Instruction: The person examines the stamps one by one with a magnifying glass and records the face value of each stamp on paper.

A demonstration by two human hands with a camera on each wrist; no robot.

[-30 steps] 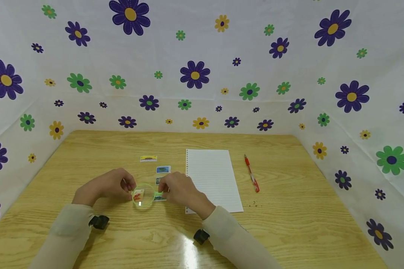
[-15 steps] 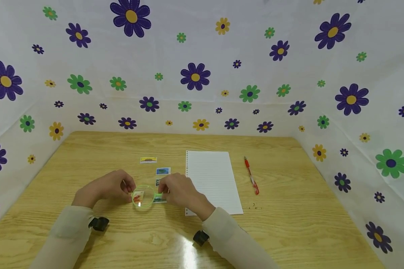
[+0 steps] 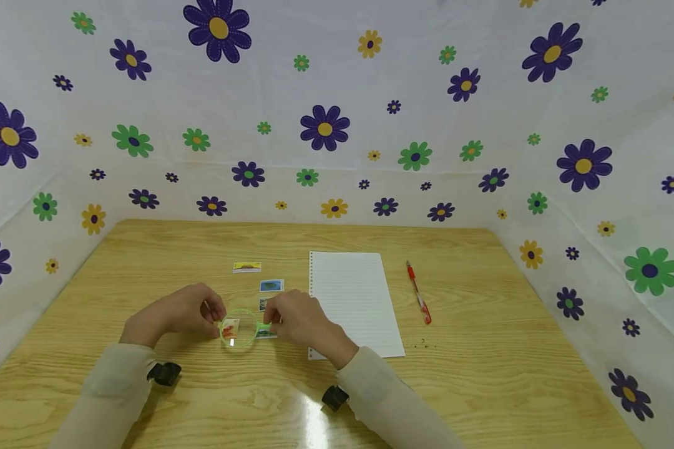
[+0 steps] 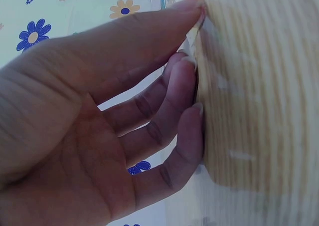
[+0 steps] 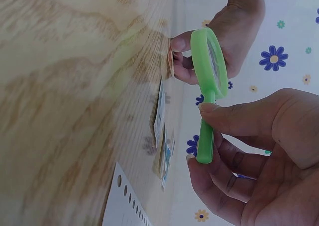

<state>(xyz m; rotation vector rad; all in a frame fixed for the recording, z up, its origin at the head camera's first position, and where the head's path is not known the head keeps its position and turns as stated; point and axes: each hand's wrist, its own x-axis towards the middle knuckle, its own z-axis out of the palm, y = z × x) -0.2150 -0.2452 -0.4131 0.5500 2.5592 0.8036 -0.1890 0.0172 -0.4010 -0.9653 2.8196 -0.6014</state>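
Observation:
My right hand [image 3: 299,315] grips the green handle of a magnifying glass [image 5: 206,94] between thumb and fingers. Its round lens hangs over a small stamp [image 3: 230,328] with a red picture. The left hand [image 3: 188,310] pinches that stamp's left edge, thumb and fingertips close to the tabletop; in the right wrist view the stamp [image 5: 170,61] stands tilted at the fingertips. A green-toned stamp [image 3: 266,333] lies just right of the lens, partly behind the handle. Beyond it are a dark-pictured stamp [image 3: 263,304], half covered by my right hand, and a blue stamp [image 3: 271,285].
A yellow stamp [image 3: 247,267] lies farther back on the wooden table [image 3: 213,399]. Right of my right hand is a lined sheet of paper [image 3: 354,293] with punched holes, then a red pen [image 3: 419,292]. Small dark specks [image 3: 424,344] sit below the pen. Flowered cloth [image 3: 337,81] surrounds the table.

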